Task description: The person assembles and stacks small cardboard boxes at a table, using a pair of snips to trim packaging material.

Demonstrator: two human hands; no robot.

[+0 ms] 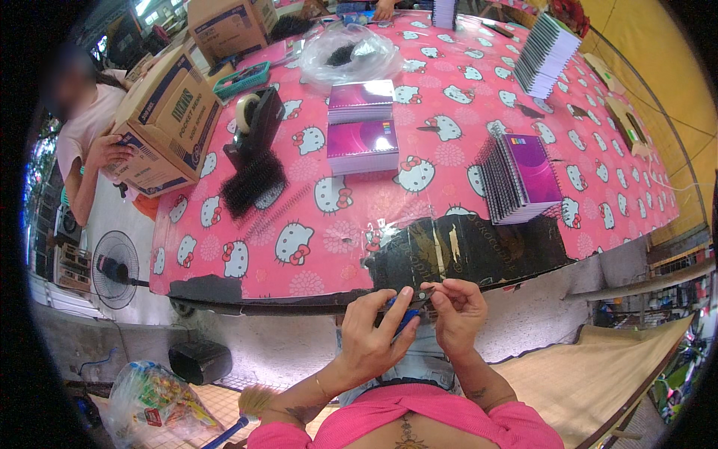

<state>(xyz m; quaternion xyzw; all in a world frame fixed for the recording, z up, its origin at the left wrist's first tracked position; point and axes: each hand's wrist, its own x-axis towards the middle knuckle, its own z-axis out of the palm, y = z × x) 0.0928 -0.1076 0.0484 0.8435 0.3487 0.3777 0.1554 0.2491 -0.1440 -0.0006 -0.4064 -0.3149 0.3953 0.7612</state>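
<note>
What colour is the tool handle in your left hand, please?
Blue; the tool sits in the left hand, best seen in the head view.

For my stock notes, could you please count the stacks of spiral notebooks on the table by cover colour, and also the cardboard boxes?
Purple-cover notebook stacks: 3 (two flat in the middle, one fanned at the right)
White or grey notebook stacks: 2 (far right, far edge)
Cardboard boxes: 2 (near, far)
Total: 7
</note>
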